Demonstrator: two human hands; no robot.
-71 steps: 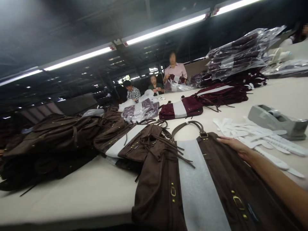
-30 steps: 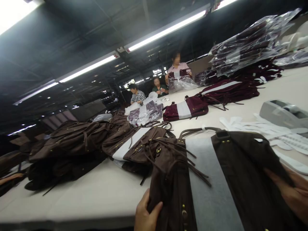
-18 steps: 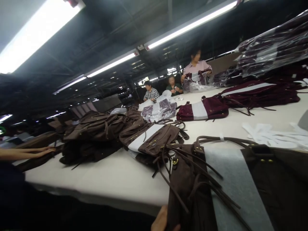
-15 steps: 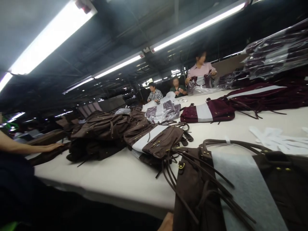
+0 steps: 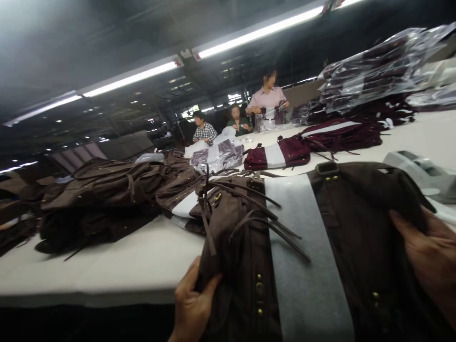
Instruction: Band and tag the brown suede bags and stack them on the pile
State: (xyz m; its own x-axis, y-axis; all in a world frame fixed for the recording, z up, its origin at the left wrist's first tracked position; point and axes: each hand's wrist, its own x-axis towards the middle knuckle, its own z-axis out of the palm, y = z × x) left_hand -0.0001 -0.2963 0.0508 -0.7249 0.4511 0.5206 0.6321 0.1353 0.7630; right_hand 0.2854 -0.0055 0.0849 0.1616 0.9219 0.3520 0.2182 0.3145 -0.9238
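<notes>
Brown handbag (image 5: pixel 356 237), with a white foam strip (image 5: pixel 302 256) already around it, lay on the bench (image 5: pixel 117 266) edge, left hand (image 5: pixel 190 304) pinching one side, right hand (image 5: pixel 427 256) gripping the other, not yet in a plastic bag.

Single head camera, low over table (image 5: pixel 107 266), facing forward, close

A bag factory: stacked brown handbags (image 5: pixel 103 190), long worktable (image 5: pixel 117 266), co-workers (image 5: pixel 237 121) packing
</notes>
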